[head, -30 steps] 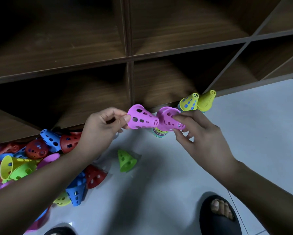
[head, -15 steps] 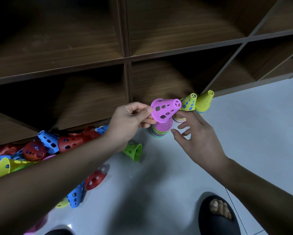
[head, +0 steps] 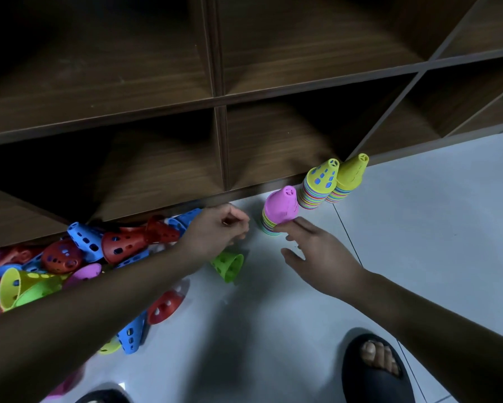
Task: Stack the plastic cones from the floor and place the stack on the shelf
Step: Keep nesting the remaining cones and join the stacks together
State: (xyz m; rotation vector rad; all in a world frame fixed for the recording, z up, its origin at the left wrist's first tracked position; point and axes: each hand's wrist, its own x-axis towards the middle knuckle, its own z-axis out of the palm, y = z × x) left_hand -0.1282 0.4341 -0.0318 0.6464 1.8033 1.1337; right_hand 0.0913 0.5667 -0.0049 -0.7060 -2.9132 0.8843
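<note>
Cones (head: pixel 122 245) lie loose left of the pink-topped stack (head: pixel 281 210), the green one (head: pixel 228 264) on its side just beneath your slack, empty left hand (head: pixel 215 231); your right hand (head: pixel 317 254) rests straight-fingered against that stack.

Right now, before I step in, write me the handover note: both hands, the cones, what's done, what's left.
Left hand: fingers loosely curled, nothing in its grip, beside the pink-topped stack.
Right hand: open, fingertips touching that stack's base.
Done: three stacks stand on the floor by the shelf; the blue-holed yellow stack and the plain yellow stack are further right.
Left: the pile of loose cones and the green cone on its side; no stack is on the shelf.
</note>
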